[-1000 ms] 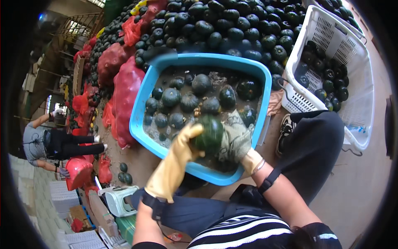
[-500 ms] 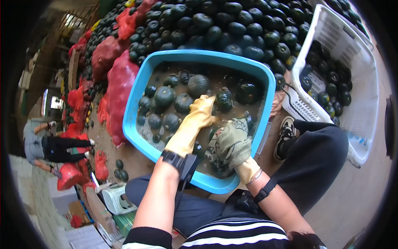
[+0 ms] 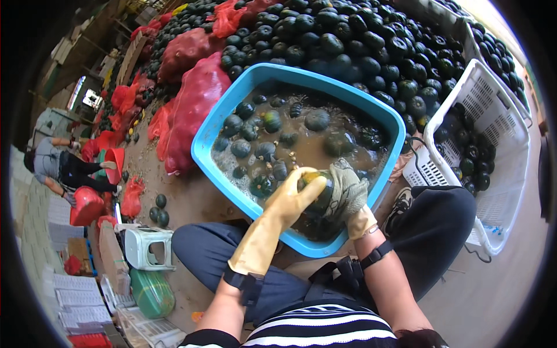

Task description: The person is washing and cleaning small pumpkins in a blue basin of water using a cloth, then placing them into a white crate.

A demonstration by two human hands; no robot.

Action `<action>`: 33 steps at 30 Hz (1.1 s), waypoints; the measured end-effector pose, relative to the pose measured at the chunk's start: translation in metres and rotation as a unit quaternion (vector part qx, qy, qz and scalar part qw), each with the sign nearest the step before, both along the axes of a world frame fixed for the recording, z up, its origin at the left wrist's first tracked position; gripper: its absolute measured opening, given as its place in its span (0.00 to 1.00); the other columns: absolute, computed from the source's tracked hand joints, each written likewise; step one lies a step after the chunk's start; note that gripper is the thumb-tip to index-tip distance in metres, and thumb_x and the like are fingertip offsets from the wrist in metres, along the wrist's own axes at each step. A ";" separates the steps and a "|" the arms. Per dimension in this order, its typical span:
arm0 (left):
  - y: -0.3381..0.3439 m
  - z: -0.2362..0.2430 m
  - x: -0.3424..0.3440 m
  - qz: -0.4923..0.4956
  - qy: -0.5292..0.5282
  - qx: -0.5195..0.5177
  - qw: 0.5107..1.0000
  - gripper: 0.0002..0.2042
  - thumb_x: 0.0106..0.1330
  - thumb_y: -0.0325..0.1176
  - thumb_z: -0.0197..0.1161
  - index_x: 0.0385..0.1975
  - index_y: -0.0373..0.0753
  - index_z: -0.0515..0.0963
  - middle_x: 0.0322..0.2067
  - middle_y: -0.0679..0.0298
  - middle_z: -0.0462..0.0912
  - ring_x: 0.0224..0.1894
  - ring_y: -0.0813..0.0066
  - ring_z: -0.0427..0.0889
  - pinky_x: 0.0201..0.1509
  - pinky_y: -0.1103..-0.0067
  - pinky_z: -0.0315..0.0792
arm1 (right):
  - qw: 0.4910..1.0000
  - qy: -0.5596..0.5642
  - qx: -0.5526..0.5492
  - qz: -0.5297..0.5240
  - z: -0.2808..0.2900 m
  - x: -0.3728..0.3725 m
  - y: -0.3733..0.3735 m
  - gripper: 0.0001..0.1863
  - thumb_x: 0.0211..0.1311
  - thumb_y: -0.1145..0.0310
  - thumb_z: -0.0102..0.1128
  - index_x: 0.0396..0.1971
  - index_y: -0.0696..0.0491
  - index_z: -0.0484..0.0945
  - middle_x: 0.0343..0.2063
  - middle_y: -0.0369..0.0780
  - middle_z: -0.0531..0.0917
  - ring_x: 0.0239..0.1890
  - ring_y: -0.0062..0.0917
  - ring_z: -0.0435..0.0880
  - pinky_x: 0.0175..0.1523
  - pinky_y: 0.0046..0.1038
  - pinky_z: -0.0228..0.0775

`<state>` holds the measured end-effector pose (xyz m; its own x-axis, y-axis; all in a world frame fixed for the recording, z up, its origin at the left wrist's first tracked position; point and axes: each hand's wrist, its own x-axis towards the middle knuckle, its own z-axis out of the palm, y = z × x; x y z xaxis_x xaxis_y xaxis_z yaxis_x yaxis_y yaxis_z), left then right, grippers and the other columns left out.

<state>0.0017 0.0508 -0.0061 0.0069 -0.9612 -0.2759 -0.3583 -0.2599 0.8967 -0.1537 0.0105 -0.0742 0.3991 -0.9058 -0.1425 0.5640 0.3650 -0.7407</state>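
Note:
A dark green pumpkin with a yellow patch is held above the near side of a blue tub. My left hand, in a yellow rubber glove, grips it from the left with fingers over its top. On the pumpkin's right side my right hand, also gloved, presses a wet grey-green cloth; the cloth covers its fingers. Murky brown water fills the tub, with several small dark green pumpkins floating in it and foam along its left side.
A large heap of pumpkins rises behind the tub. At the right stands a white plastic crate partly filled with pumpkins. Red mesh sacks lie at the left, near a white stool. Farther left, a person holds a red basin.
Both hands have come nearer to me, and a pumpkin now shows between them above the water. My left hand was reaching into the tub before. The view has shifted somewhat.

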 end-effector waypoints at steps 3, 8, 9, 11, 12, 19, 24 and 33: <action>0.022 -0.019 0.009 0.102 0.323 -0.073 0.938 0.34 0.69 0.44 0.71 0.69 0.34 0.65 0.62 0.58 0.75 0.62 0.70 0.76 0.70 0.69 0.69 | 0.660 0.615 -0.430 -0.030 0.024 -0.008 0.000 0.19 0.61 0.60 0.62 0.48 0.55 0.80 0.43 0.49 0.83 0.50 0.43 0.81 0.60 0.41 0.71; 0.024 -0.061 -0.020 0.184 0.361 -0.057 0.912 0.46 0.56 0.39 0.81 0.73 0.36 0.61 0.64 0.59 0.75 0.67 0.67 0.72 0.75 0.68 0.63 | 0.588 0.631 -0.497 -0.093 -0.019 0.015 0.014 0.20 0.48 0.51 0.69 0.27 0.54 0.82 0.27 0.49 0.83 0.36 0.49 0.82 0.45 0.46 0.70; 0.026 -0.081 0.006 0.124 0.330 -0.149 0.924 0.45 0.55 0.34 0.79 0.73 0.39 0.61 0.64 0.59 0.75 0.67 0.65 0.72 0.74 0.68 0.64 | 0.612 0.602 -0.512 -0.030 0.015 0.023 0.019 0.18 0.48 0.53 0.69 0.25 0.54 0.81 0.27 0.50 0.82 0.37 0.49 0.82 0.44 0.45 0.70; 0.013 -0.027 -0.006 -0.055 -0.005 -0.007 0.998 0.47 0.51 0.32 0.77 0.74 0.41 0.61 0.65 0.56 0.75 0.69 0.64 0.72 0.72 0.70 0.65 | 0.695 0.533 -0.481 0.040 0.019 -0.016 0.009 0.15 0.46 0.57 0.70 0.24 0.54 0.81 0.28 0.52 0.81 0.38 0.50 0.83 0.41 0.45 0.73; 0.018 0.022 0.002 -0.149 -0.163 0.043 0.974 0.48 0.49 0.33 0.77 0.74 0.40 0.61 0.65 0.53 0.75 0.69 0.64 0.71 0.72 0.72 0.65 | 0.636 0.551 -0.539 0.029 0.045 -0.015 0.014 0.15 0.44 0.59 0.71 0.27 0.54 0.82 0.29 0.50 0.82 0.37 0.49 0.83 0.39 0.45 0.75; 0.037 -0.020 -0.006 0.189 0.311 -0.036 0.931 0.45 0.62 0.43 0.76 0.75 0.36 0.57 0.66 0.50 0.72 0.69 0.57 0.70 0.74 0.65 0.62 | 0.474 0.765 -0.424 0.098 0.065 0.029 0.017 0.16 0.52 0.56 0.60 0.29 0.55 0.82 0.28 0.46 0.82 0.40 0.45 0.82 0.51 0.42 0.73; 0.039 -0.001 0.000 -0.025 -0.058 0.057 0.996 0.39 0.63 0.50 0.74 0.72 0.44 0.65 0.69 0.53 0.71 0.70 0.64 0.71 0.72 0.70 0.65 | 0.716 0.479 -0.508 0.012 0.020 -0.022 0.004 0.23 0.37 0.55 0.74 0.34 0.52 0.81 0.34 0.48 0.80 0.44 0.46 0.81 0.48 0.43 0.73; -0.021 -0.004 -0.015 0.071 -0.157 -0.119 0.978 0.25 0.82 0.49 0.47 0.41 0.36 0.87 0.41 0.54 0.90 0.48 0.55 0.87 0.52 0.68 0.77 | 0.536 0.655 -0.528 -0.064 0.019 0.012 0.016 0.23 0.52 0.57 0.62 0.43 0.58 0.82 0.42 0.53 0.81 0.50 0.47 0.81 0.56 0.47 0.73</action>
<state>-0.0135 0.0301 -0.0101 0.1942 -0.9809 -0.0079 -0.6012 -0.1254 0.7892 -0.1418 0.0266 -0.0552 0.5090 -0.7650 0.3947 -0.7232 -0.6287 -0.2859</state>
